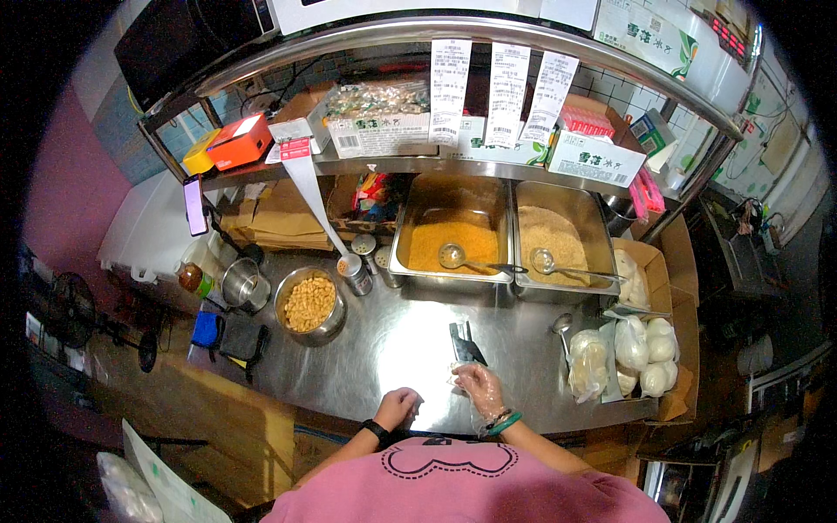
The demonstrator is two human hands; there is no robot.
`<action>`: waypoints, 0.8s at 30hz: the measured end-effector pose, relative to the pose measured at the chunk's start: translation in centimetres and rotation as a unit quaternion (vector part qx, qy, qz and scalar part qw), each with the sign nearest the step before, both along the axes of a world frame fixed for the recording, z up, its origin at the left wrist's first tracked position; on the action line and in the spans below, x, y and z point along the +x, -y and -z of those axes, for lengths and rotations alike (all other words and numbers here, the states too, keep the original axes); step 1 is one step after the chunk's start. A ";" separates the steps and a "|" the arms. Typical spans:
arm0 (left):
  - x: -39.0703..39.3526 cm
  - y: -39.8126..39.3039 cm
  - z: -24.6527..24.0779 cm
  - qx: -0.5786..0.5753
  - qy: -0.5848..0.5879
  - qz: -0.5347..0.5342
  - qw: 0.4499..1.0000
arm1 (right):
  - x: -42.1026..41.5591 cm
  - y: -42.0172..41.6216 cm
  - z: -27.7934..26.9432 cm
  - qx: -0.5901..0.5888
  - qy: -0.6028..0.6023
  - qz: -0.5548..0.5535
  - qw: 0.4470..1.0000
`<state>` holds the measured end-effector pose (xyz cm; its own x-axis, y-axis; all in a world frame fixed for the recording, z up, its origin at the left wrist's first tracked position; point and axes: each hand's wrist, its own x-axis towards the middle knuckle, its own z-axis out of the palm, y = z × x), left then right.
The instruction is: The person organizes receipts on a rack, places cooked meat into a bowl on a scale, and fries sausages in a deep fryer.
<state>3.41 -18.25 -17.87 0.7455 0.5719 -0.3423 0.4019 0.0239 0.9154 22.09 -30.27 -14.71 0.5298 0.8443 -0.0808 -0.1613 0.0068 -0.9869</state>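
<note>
My left hand is bare, with a black band at the wrist, and rests curled at the near edge of the steel counter. Its palm side is hidden, so I cannot tell if anything is in it. A clear plastic glove covers my right hand, which has a green bangle and dark beads at the wrist. The fingers bend inward beside a small whitish thing that may be loose glove film. Just beyond them lies a flat black object, its kind unclear, on the counter.
Steel pans of orange powder and pale crumbs hold slotted ladles. A bowl of peanuts and shakers stand left. A spoon and bagged white dough-like pieces lie right. Receipts hang from the shelf.
</note>
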 end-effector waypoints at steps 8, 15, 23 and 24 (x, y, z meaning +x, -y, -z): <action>-0.4 0.4 -0.8 -0.014 -0.009 -0.009 1.000 | -0.5 0.3 0.3 0.011 -0.009 0.000 1.000; -0.7 0.4 0.7 -0.025 0.002 -0.014 1.000 | -0.4 0.3 0.2 -0.001 -0.001 -0.008 1.000; -1.5 0.2 -0.8 -0.051 -0.001 -0.048 0.998 | -0.7 -1.2 -0.5 -0.009 -0.009 -0.049 0.999; -2.4 0.3 -0.8 -0.027 -0.010 -0.052 0.998 | -1.5 -1.7 -0.6 0.002 -0.017 -0.043 0.999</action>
